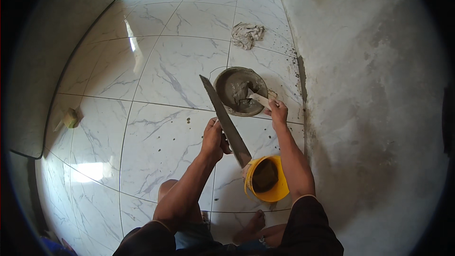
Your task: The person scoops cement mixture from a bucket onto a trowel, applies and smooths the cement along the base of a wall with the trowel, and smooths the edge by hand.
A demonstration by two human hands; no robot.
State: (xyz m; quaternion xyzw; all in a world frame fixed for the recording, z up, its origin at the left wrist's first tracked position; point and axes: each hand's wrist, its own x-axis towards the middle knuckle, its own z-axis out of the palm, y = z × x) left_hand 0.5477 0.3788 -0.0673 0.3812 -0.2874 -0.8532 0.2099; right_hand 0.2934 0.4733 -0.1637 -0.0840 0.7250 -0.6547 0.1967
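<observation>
Wall [360, 90] runs tight along the right; tiled floor [166, 66] opens wide left. Round basin [246, 114] ahead holds wet grey mix [233, 84]; right hand [278, 113] grips a scraper [260, 99], blade in it. Left hand [212, 141] grasps a long flat float [225, 118], near end at the yellow bucket [283, 187], can't tell if touching. Dark contents [265, 176] inside.

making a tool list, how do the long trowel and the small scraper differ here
Size: the long trowel has a long, narrow blade; the small scraper is much shorter.
Colour: the trowel's blade is dark grey, while the scraper shows a pale handle.
Pose: the left hand holds the trowel aslant outside the grey mix; the right hand dips the scraper into it.
Shared: both are hand-held.
</observation>
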